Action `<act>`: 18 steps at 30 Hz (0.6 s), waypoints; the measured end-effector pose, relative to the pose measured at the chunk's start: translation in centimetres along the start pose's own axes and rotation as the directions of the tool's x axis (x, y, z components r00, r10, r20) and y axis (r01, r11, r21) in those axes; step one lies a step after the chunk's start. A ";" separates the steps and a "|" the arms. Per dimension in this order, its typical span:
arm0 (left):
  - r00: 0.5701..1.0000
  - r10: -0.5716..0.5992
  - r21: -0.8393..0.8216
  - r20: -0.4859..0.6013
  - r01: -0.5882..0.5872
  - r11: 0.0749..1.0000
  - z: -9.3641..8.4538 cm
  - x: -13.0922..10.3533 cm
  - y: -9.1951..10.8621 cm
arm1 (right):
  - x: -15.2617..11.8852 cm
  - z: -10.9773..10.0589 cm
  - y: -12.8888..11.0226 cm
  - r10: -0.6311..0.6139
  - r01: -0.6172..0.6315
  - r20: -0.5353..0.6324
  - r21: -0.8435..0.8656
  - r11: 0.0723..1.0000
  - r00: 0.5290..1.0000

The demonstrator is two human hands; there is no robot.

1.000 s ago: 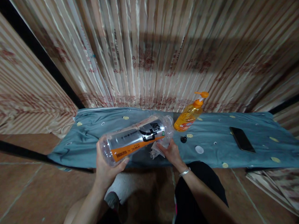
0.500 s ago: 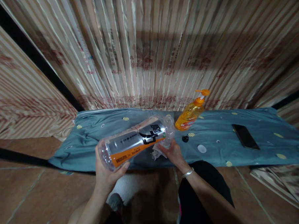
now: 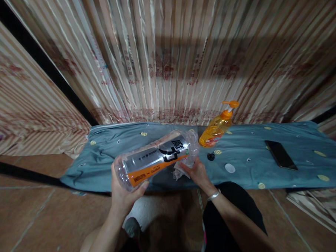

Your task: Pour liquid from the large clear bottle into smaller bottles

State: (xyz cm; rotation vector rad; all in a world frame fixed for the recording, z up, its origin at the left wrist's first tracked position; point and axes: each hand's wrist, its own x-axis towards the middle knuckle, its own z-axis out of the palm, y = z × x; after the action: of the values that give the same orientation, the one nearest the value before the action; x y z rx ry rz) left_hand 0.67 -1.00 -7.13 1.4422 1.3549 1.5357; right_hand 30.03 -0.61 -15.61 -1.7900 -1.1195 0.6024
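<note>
A large clear plastic bottle (image 3: 158, 158) with a silver and orange label lies tilted across my view, its neck toward the upper right. My left hand (image 3: 126, 193) grips it round the base. Near the neck, my right hand (image 3: 196, 173) is closed on a crumpled whitish tissue (image 3: 181, 170), held against the bottle's underside. Most of the right fingers are hidden behind the bottle. Just beyond the neck stands a pump bottle (image 3: 215, 131) of orange liquid. To its front lie a small black cap (image 3: 211, 156) and a white round disc (image 3: 229, 168).
A teal patterned cloth (image 3: 251, 178) covers the narrow bench. A dark phone (image 3: 281, 155) lies on its right part. Pleated striped curtains (image 3: 165, 59) hang behind, with a black pole (image 3: 48, 71) at the left. My knees are below the front edge, above a tiled floor (image 3: 26, 206).
The whole view has shifted slightly, so things sit a little farther right. Both hands keep their holds on the bottle and tissue.
</note>
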 end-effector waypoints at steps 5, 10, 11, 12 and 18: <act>0.999 -0.032 -0.032 0.002 0.032 0.999 0.4 0.1 0.6 | 0.0 0.0 -0.1 0.001 -0.001 0.000 0.011 1.000 1.000; 1.000 -0.015 -0.059 -0.024 0.014 0.998 0.7 0.3 0.8 | -0.1 -0.1 -0.3 -0.003 0.003 0.018 0.023 1.000 1.000; 0.999 -0.024 -0.058 -0.026 0.023 0.998 0.7 0.3 0.8 | -0.1 -0.2 -0.4 -0.002 0.002 0.022 0.022 1.000 1.000; 0.999 -0.035 -0.060 -0.025 0.034 0.998 0.7 0.2 0.8 | -0.1 -0.2 -0.4 0.000 -0.001 0.025 0.021 1.000 1.000; 0.995 -0.101 -0.125 -0.008 0.099 0.987 0.4 -0.3 1.0 | 0.0 -0.3 -0.4 -0.015 0.015 0.033 0.001 1.000 0.999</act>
State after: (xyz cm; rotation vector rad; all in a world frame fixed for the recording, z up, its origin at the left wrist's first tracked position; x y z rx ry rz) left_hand 1.26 -1.43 -6.29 1.2703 1.2967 1.5397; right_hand 30.07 -0.70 -15.15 -1.7755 -1.1536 0.6249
